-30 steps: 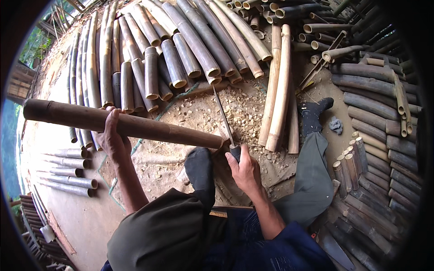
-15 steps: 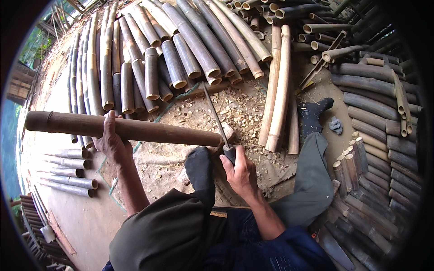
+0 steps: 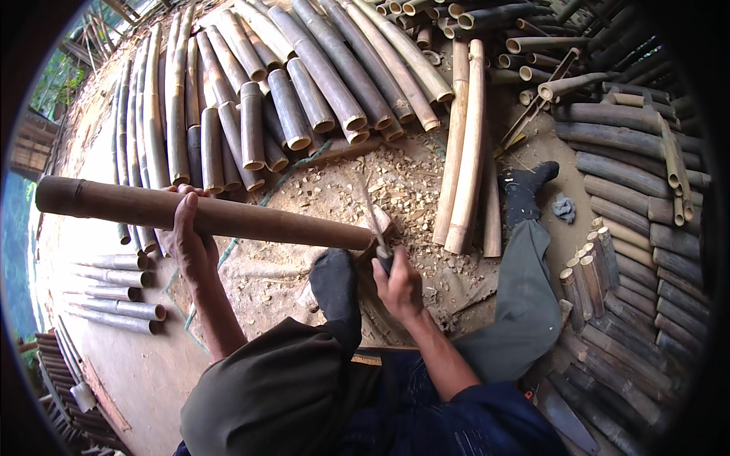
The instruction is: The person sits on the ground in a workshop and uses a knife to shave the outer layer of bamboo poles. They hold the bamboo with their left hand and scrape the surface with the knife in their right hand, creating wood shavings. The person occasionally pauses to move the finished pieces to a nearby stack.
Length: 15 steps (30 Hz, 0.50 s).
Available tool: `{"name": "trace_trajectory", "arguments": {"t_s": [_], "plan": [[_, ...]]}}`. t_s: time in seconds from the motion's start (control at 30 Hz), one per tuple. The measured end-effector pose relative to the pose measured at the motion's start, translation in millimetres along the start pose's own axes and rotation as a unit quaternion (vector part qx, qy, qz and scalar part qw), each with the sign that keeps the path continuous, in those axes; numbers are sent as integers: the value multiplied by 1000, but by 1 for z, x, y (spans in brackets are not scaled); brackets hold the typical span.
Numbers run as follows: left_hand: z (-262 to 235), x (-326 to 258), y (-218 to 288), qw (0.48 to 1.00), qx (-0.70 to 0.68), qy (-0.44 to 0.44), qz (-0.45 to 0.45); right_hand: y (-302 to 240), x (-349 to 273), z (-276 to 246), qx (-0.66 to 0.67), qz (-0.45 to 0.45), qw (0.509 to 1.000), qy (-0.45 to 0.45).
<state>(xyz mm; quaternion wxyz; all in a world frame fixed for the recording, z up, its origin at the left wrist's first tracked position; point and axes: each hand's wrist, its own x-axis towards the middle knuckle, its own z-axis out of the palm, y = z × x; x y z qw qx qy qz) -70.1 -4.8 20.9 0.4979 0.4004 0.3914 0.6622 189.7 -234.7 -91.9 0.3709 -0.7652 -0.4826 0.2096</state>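
My left hand [image 3: 187, 232] is wrapped from below around a thick brown bamboo tube [image 3: 251, 222], its thumb lying over the near side. The tube slants across my front, its left end raised and its right end close to a pale wooden block [image 3: 384, 221]. My right hand [image 3: 399, 286] is closed on the dark handle of a long, narrow-bladed knife [image 3: 372, 205]. The blade points away from me beside the tube's right end, blurred by motion; whether it touches the bamboo I cannot tell. My dark-socked left foot [image 3: 334, 283] is just below the tube.
Pale wood chips [image 3: 411, 190] litter the ground sheet. Long bamboo poles [image 3: 319, 61] lie in rows beyond, and two lighter poles [image 3: 465, 152] rest on the right. Stacked bamboo [image 3: 631, 182] lines the right side. A saw blade [image 3: 566, 418] lies at the lower right.
The tube's left end has risen slightly and shifted left with my left hand. My right hand and the knife have moved a little, the blade now blurred.
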Motion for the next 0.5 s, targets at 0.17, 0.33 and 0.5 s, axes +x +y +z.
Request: {"name": "trace_trajectory", "arguments": {"t_s": [0.17,0.33,0.5], "plan": [[7,-13,7,994,6,104,-44,17,13,3,-92,116,981,-124],[-4,-8,2,984,51,172,7,-39,14,-29,27,28,998,-43],[-3,-2,1,992,46,113,14,-8,2,7,22,6,1000,15]]}}
